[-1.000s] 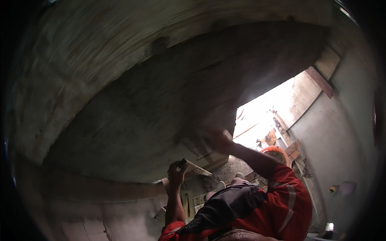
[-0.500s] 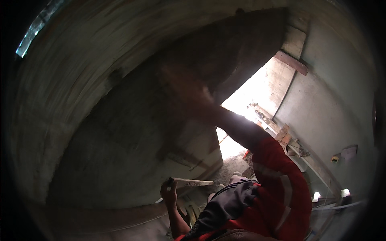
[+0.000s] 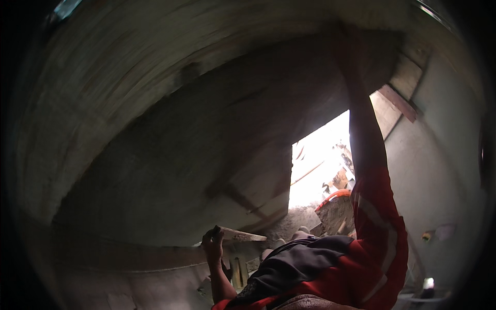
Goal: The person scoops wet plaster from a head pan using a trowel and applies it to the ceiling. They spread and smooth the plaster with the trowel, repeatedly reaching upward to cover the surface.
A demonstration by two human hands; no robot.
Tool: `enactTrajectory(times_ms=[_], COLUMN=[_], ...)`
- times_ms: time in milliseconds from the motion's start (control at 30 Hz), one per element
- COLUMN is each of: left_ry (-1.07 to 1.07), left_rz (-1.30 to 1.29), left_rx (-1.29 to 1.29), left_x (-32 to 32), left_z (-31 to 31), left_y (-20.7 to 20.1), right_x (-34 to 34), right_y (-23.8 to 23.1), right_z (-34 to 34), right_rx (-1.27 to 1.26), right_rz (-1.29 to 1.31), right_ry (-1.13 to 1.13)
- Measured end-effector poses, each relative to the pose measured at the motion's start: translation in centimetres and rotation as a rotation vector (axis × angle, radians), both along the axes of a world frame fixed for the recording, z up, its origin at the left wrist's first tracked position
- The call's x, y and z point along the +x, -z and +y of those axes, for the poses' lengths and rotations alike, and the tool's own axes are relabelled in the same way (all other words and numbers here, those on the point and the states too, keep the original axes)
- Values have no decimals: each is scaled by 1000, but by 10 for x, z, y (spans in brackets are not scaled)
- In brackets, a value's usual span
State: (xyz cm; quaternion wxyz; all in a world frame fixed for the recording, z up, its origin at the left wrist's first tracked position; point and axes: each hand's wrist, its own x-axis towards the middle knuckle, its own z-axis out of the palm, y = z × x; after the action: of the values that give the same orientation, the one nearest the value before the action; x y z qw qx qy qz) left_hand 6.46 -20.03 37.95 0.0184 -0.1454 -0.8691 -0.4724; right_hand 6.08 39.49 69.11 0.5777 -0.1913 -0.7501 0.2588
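Low and left of my body, my left hand [image 3: 213, 244] is closed round the end of a flat, thin board [image 3: 242, 235] seen nearly edge-on. My right arm reaches far up across the dark grey wall [image 3: 206, 150]. At its end my right hand [image 3: 345, 49] is against the top of that wall, smeared by motion and in shadow. Its fingers, and anything in them, cannot be made out.
A bright opening [image 3: 312, 165] cuts through the wall beside my right arm. Below it stands a tub with an orange-red rim [image 3: 335, 195], holding greyish material. A wooden piece [image 3: 398, 102] is fixed at the right, beside a pale wall [image 3: 439, 165].
My right hand has swept up and to the right across the wall, and that arm is now straighter. The view has shifted slightly. My left hand still grips the board.
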Motion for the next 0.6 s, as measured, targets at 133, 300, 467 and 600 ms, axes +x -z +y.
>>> enactTrajectory(times_ms=[133,300,467,600], left_ry=[-9,-53,-140,-109], left_rz=[-45,-109,30,98], left_rx=[110,-12,48,55], left_x=[-9,12,10,-1], left_z=[19,14,7,-5], left_y=[4,-25,7,12], right_x=[26,-49,-74,-80], right_y=[-33,-33,-31,-38], right_z=[-139,-209,-201,-196], right_rx=[-24,861,925,1014], right_rz=[172,192,138,194], right_ry=[-524,-244,-77,-127])
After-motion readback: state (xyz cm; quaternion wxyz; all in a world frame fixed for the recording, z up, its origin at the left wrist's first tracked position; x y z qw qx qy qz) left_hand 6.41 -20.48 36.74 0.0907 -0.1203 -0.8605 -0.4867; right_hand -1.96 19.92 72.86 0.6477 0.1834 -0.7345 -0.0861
